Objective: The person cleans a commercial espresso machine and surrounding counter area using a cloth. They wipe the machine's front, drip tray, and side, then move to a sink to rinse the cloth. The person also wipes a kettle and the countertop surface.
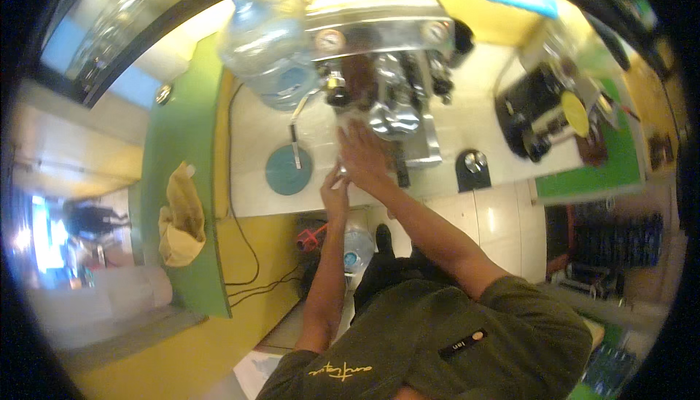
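Note:
In the head view an espresso machine (pixel 377 39) with two round gauges stands on the white counter (pixel 251 197). My right hand (pixel 362 151) lies flat with fingers stretched at the left front of the machine, beside its shiny metal parts. My left hand (pixel 334 184) is just below it, near the counter's front edge, fingertips by the heel of the right hand; whether it pinches something small cannot be made out. Left of my hands is a round teal mat (pixel 289 170), with a thin black-and-white tool or tube end over it. A dark handle (pixel 402 167) points forward from the machine.
A large water jug (pixel 268 55) lies left of the machine. On the right are a black tamping stand (pixel 473 170) and a black appliance (pixel 538 113), probably a grinder. A tan cloth (pixel 183 219) rests on the green ledge (pixel 180 126). Another jug (pixel 358 247) is below the counter.

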Available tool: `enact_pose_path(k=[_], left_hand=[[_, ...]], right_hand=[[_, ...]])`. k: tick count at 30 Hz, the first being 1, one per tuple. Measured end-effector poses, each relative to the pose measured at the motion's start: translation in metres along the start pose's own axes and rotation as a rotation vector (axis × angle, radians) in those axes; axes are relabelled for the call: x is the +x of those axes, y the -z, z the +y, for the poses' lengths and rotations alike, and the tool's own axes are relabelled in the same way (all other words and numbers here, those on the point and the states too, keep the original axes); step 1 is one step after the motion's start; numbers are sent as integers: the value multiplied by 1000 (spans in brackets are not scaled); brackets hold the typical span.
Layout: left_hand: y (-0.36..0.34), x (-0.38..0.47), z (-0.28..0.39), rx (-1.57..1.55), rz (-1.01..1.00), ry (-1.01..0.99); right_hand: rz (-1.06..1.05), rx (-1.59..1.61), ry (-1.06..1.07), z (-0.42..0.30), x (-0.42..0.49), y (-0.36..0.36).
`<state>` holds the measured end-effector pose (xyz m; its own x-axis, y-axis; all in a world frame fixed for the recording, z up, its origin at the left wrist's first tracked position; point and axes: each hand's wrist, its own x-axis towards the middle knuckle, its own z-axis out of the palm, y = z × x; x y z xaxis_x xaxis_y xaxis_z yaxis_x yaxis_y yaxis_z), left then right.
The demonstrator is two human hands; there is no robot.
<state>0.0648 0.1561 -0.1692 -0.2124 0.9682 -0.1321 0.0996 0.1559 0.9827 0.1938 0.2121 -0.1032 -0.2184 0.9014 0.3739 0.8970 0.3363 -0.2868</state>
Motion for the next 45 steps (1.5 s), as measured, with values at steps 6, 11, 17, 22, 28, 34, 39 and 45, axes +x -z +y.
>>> enact_pose_path(k=[6, 11, 17, 22, 28, 34, 39, 45], left_hand=[[0, -3, 2, 53, 19, -113], [5, 9, -4, -187, -75, 69], [2, 5, -4, -43, -24, -65], [3, 9, -11, 69, -2, -105], [-12, 8, -22, -76, 23, 20], [-19, 11, -18, 102, 108, -99], [-11, 9, -6, 292, 154, -180], [-6, -4, 13, 247, 59, -45]], right_hand=[[-82, 204, 62, 18, 10, -12], [-89, 74, 279, 74, -65, 45], [77, -34, -23, 129, -49, 60], [54, -98, -139, 133, -35, 34], [162, -46, 74, 147, -93, 36], [-9, -30, 7, 214, -49, 7], [-113, -163, 30, 171, -92, 34], [-220, -66, 200, 48, -113, 16]])
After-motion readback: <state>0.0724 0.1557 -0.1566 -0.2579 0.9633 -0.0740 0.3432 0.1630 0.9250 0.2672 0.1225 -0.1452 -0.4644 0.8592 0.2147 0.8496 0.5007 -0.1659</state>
